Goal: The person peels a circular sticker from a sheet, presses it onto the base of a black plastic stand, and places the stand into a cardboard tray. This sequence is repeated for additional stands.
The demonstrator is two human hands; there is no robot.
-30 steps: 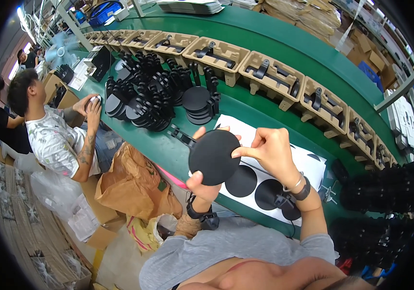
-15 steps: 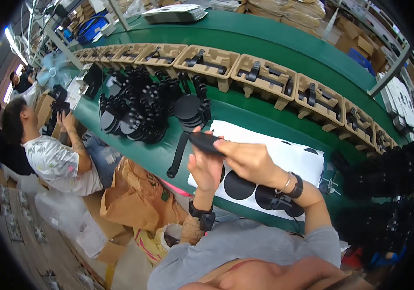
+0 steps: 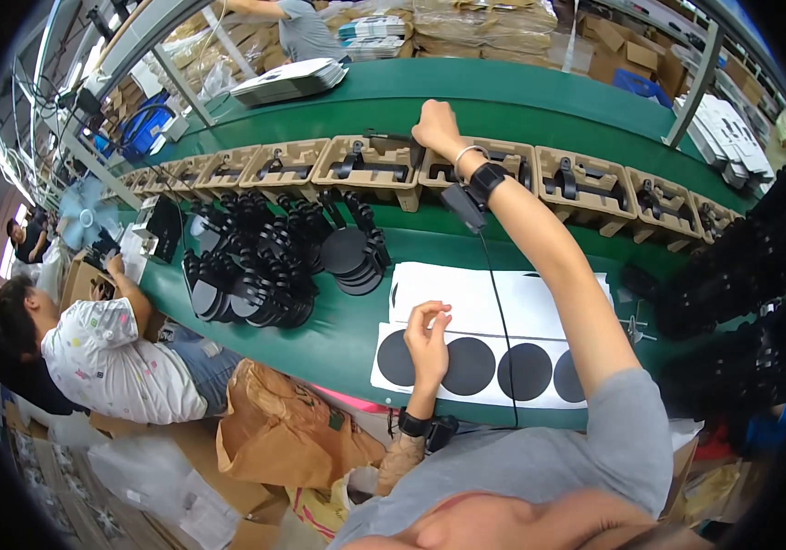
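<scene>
We see the right hand [image 3: 436,124] reaching far over the green belt [image 3: 539,101] to a tray [image 3: 384,165], its grasp not discernible, while the left hand [image 3: 428,339], fingers loosely curled and empty, hovers over a sheet [image 3: 480,367] of black discs.

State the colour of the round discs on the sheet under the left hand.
Black discs on a white sheet, below the left hand; the head view shows it.

White sheet [image 3: 466,367] of black round discs, flat on green table [image 3: 338,344]
</scene>
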